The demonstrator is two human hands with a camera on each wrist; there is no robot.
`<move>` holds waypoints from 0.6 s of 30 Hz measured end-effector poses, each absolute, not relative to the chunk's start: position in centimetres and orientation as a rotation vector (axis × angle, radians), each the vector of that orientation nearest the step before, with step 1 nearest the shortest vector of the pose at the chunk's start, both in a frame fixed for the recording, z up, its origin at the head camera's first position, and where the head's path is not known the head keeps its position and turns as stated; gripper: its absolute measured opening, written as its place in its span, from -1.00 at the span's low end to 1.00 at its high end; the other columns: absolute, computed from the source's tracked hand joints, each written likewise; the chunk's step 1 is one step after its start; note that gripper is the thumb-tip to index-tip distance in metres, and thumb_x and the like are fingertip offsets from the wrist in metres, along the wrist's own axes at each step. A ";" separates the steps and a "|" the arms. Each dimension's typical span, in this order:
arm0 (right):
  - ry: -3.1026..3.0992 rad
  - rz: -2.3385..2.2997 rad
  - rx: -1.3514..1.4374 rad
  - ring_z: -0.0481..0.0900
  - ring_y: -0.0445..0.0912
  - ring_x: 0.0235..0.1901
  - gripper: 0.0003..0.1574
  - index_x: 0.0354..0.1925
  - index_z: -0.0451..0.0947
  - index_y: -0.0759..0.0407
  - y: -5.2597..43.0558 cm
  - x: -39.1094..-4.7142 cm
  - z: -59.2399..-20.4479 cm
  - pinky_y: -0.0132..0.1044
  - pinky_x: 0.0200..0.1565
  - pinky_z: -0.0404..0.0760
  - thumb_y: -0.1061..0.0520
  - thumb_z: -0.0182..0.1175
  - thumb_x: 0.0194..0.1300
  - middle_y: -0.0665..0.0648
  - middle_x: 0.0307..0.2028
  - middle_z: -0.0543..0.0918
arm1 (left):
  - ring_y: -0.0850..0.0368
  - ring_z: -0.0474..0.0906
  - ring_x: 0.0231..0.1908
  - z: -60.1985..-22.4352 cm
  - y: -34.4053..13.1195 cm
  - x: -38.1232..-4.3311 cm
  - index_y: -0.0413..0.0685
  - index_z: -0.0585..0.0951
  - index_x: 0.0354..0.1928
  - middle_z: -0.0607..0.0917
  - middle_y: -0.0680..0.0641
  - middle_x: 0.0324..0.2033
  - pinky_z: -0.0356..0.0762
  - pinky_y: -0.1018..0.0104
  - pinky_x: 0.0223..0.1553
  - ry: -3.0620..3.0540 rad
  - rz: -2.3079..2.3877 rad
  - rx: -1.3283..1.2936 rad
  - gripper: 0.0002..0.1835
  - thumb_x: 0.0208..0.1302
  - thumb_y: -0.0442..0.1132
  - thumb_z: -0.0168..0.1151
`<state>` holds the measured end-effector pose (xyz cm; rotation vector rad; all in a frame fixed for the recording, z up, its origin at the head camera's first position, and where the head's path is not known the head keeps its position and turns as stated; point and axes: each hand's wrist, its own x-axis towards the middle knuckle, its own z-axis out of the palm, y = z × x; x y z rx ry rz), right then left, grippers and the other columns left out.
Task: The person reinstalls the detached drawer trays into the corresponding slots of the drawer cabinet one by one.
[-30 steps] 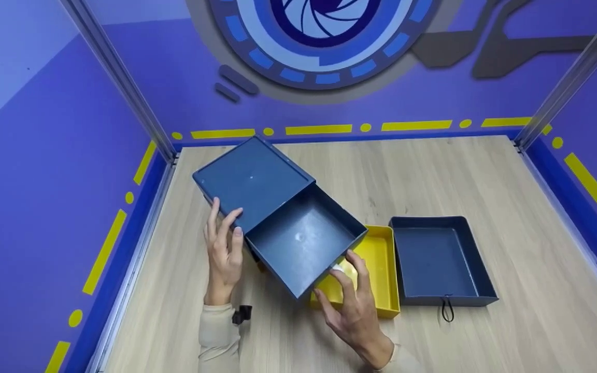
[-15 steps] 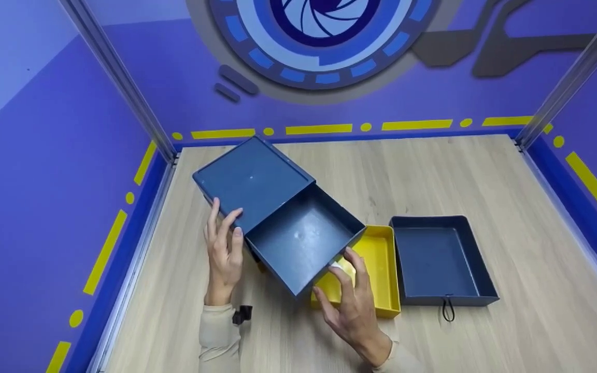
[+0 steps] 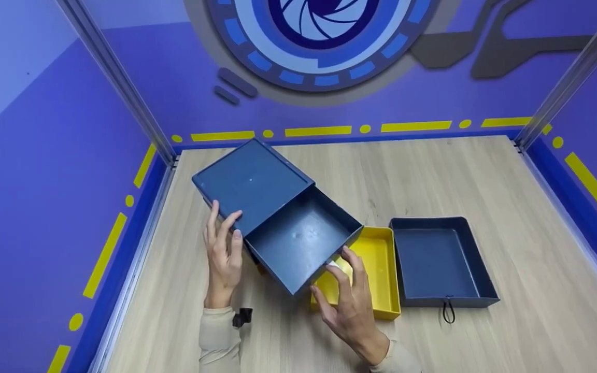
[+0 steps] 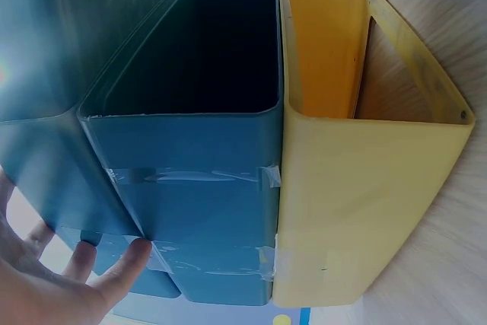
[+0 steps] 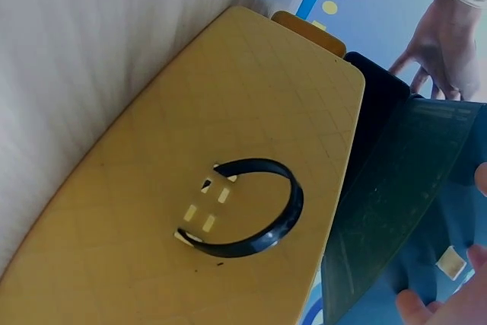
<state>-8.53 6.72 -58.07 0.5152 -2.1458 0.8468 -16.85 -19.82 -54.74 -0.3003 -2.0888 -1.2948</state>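
Observation:
A stacked drawer cabinet stands angled on the table, its blue top casing (image 3: 252,181) above another blue casing (image 4: 198,211) and a yellow one (image 4: 327,211). Both lower casings are hollow in the left wrist view. From the top one a dark blue drawer (image 3: 298,243) sticks out, with nothing in it. My left hand (image 3: 222,259) rests on the top casing's near side with extended fingers. At the drawer's front, my right hand (image 3: 353,311) touches the panel with spread, slightly bent fingers, around a small white tab (image 5: 451,262).
A yellow drawer (image 3: 382,274) lies on the table partly under the pulled-out drawer; its front carries a black loop handle (image 5: 295,207). Right beside it lies another dark blue drawer (image 3: 436,259) with a black loop (image 3: 449,313). Purple panels (image 3: 381,103) wall the table.
The top drawer has slid slightly into its casing, toward the upper left, with my right hand following at its front. My left hand stays in place on the casing.

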 end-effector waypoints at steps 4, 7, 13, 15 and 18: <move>-2.169 0.844 0.508 0.49 0.23 0.36 -0.37 0.19 0.53 0.24 6.6 -8.6 -58.0 -0.27 0.53 0.24 -0.26 0.19 0.55 0.48 0.49 0.32 | -0.34 0.07 0.61 -54.8 -19.8 -16.9 -0.06 0.65 0.32 0.17 -0.31 0.65 -0.03 -0.52 0.49 -2.077 -1.292 -0.301 -0.54 0.46 -0.36 0.03; -2.180 0.839 0.501 0.49 0.22 0.36 -0.35 0.22 0.52 0.22 6.4 -8.7 -58.0 -0.25 0.51 0.26 -0.27 0.17 0.55 0.46 0.50 0.31 | -0.35 0.08 0.61 -54.8 -19.7 -16.9 -0.06 0.65 0.32 0.18 -0.32 0.65 -0.02 -0.53 0.48 -2.074 -1.290 -0.302 -0.53 0.44 -0.38 0.04; -2.192 0.844 0.486 0.49 0.20 0.35 -0.31 0.26 0.51 0.21 6.3 -8.9 -58.0 -0.20 0.48 0.31 -0.31 0.14 0.55 0.43 0.51 0.31 | -0.35 0.06 0.62 -55.0 -19.7 -16.7 -0.04 0.65 0.33 0.17 -0.30 0.65 -0.04 -0.55 0.47 -2.078 -1.292 -0.294 -0.53 0.45 -0.36 0.03; -2.193 0.848 0.485 0.49 0.20 0.35 -0.30 0.26 0.51 0.21 6.3 -9.0 -58.0 -0.17 0.45 0.34 -0.32 0.14 0.55 0.43 0.51 0.31 | -0.34 0.06 0.62 -54.9 -19.7 -16.7 -0.05 0.65 0.33 0.17 -0.30 0.66 -0.04 -0.54 0.48 -2.076 -1.295 -0.290 -0.52 0.45 -0.36 0.02; -2.199 0.854 0.484 0.50 0.20 0.35 -0.31 0.26 0.51 0.20 6.2 -9.3 -58.0 -0.14 0.43 0.38 -0.30 0.18 0.53 0.42 0.52 0.31 | -0.36 0.06 0.62 -54.8 -19.7 -16.7 -0.04 0.65 0.33 0.16 -0.30 0.66 -0.03 -0.54 0.47 -2.076 -1.292 -0.292 -0.52 0.45 -0.36 0.02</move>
